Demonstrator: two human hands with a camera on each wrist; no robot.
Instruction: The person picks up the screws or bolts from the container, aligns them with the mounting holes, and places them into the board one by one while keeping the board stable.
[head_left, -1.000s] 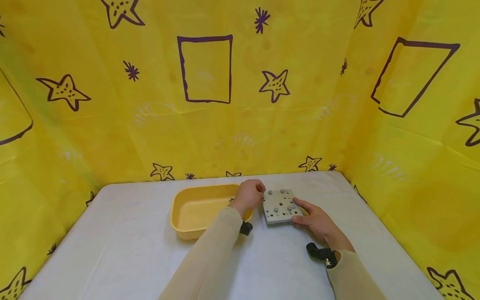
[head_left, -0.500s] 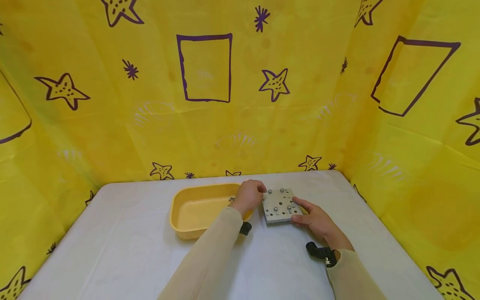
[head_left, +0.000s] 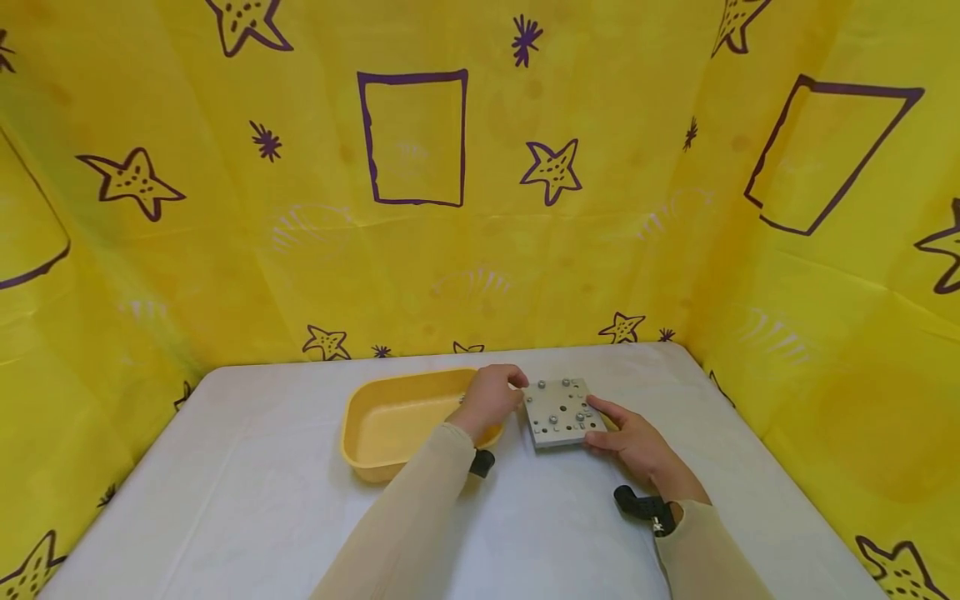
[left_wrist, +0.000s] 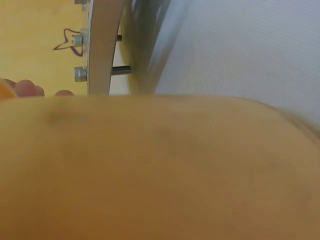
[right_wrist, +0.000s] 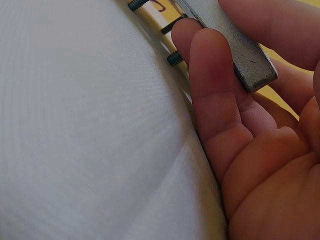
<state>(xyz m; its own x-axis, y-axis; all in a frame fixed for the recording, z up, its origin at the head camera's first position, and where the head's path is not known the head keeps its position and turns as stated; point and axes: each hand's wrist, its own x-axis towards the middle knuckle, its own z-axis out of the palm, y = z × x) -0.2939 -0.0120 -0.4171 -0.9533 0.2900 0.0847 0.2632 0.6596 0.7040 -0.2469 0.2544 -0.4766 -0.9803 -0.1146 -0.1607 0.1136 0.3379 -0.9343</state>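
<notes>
Metal plate [head_left: 551, 402], square-edged and drilled with several holes, sits above the white tablecloth [head_left: 262, 467], just right of a yellow tray [head_left: 367, 471]. Four socket-head screws [head_left: 553, 419] stand on its upper face, two near the far edge and two toward the near one. From the side, the left wrist view shows a threaded shank [left_wrist: 121, 70] coming out beneath the plate, and the right wrist view shows dark threaded ends [right_wrist: 175, 58] there too. Small marks beside some holes are too tiny to make out.

The right hand [head_left: 637, 446] grips the plate by its right edge, thumb on top near the closest corner and other fingers reaching along the edge and underneath, close to the cloth. The left hand [head_left: 491, 398] is bent over the tray's right end, its fingertips at the plate's far left corner; whether they pinch anything I cannot tell, as a blurred surface fills most of the left wrist view.

A small metal piece [head_left: 462, 399] shows in the tray, mostly hidden by the left hand. Both sleeves [head_left: 408, 517] are beige, with black wrist mounts [head_left: 645, 505] at the cuffs. Behind, a yellow curtain [head_left: 480, 242] carries purple starfish and four-sided outlines.
</notes>
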